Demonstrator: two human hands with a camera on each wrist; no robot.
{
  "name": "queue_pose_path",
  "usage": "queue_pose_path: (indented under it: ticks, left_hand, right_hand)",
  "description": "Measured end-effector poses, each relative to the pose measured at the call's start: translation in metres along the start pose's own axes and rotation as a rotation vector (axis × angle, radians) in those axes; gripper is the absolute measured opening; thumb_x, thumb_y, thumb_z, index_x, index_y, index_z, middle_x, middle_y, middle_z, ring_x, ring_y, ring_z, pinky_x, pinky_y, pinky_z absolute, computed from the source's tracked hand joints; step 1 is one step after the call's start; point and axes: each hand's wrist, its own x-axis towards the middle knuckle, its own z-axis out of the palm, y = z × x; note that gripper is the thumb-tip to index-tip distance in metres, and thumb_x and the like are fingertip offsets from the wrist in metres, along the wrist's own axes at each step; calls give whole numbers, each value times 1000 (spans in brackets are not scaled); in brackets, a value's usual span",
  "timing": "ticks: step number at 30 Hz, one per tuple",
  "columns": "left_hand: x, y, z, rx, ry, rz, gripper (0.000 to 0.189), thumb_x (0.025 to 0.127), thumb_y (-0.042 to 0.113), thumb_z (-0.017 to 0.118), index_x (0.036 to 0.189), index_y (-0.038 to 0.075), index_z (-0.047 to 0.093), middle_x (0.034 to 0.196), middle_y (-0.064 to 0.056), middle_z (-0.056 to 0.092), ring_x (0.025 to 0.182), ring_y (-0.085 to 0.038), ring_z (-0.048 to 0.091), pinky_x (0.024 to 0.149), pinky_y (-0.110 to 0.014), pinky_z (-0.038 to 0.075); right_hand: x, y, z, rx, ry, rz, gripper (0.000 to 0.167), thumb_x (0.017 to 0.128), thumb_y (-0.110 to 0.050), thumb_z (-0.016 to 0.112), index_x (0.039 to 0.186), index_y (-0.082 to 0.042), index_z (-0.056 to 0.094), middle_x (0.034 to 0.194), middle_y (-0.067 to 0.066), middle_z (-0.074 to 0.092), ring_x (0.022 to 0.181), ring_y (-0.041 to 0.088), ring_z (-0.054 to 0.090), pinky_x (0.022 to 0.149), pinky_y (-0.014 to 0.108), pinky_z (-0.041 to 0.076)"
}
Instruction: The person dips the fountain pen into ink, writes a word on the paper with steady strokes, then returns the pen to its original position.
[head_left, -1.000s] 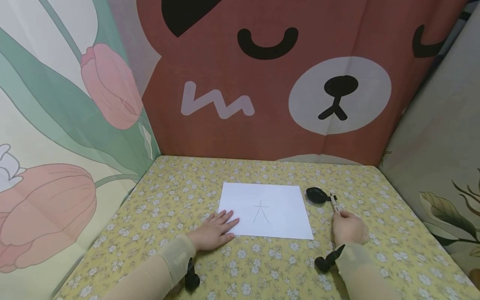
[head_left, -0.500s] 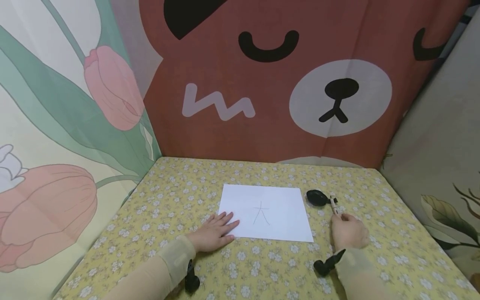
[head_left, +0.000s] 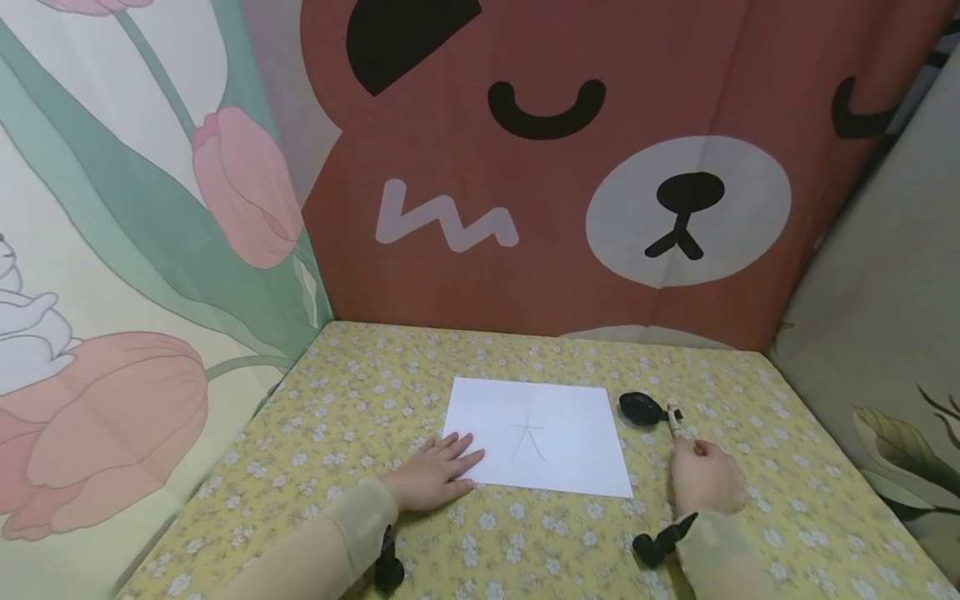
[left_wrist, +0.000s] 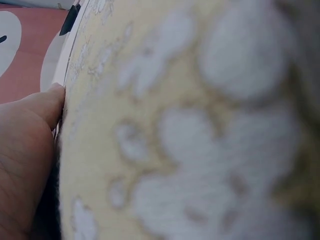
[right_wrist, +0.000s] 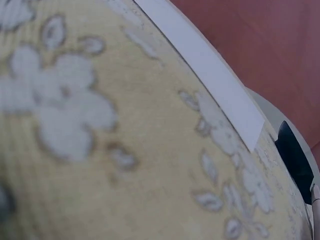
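Observation:
A white paper sheet lies on the table, marked with thin grey strokes that form a character like 大. My left hand rests with spread fingers on its lower left corner; in the left wrist view part of this hand shows at the left edge. Right of the sheet, my right hand grips a slim pale stick, perhaps a pencil or brush. The stick's upper end is at the short handle of a black oval dish; whether they touch I cannot tell.
A yellow floral cloth covers the table. A brown bear-print curtain stands behind its far edge, with a tulip-print one on the left and a pale leaf-print one on the right. Black camera mounts sit at both wrists.
The whole head view has shifted slightly down and to the right. Both hands, the sheet and the dish keep about the same places relative to each other.

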Motion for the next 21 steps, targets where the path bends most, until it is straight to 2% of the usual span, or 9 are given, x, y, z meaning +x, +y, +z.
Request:
queue_pose_path:
  ticks: [10,15,18,19,21]
  left_hand:
    - [7,-3,-2,34,-17,6,59,103,50,32,156,26,20,162,-4,7,147,-28,5,115,-56,8]
    - [10,-2,0,28,-7,7,58,103,49,33,155,25,22,162,-6,9,147,-30,7,114,-58,8]
    - [12,-1,0,31,20,6,58,102,49,37,154,24,27,161,-8,14,146,-33,11,113,-60,9]
    - [12,-1,0,37,33,5,58,102,48,39,153,23,30,160,-9,16,145,-34,13,113,-61,9]
    - [14,-1,-1,56,59,-9,58,100,48,44,151,22,35,158,-10,22,144,-35,17,113,-61,12]
  right_hand:
    - [5,5,3,3,41,41,75,94,-61,38,139,-3,49,128,25,54,119,47,39,98,65,19]
    - [5,5,-1,54,74,30,73,96,-61,34,138,-3,50,127,24,54,119,46,41,98,64,21]
    - [-1,-4,-8,88,96,-24,70,97,-58,32,138,-4,52,129,22,53,119,45,42,97,62,25]
    - [-3,-9,-10,117,100,-67,67,98,-56,34,137,-3,52,128,22,53,118,44,43,97,61,26]
    - [-7,-22,-14,168,101,-205,60,100,-49,40,131,-2,57,124,21,55,114,42,45,95,57,29]
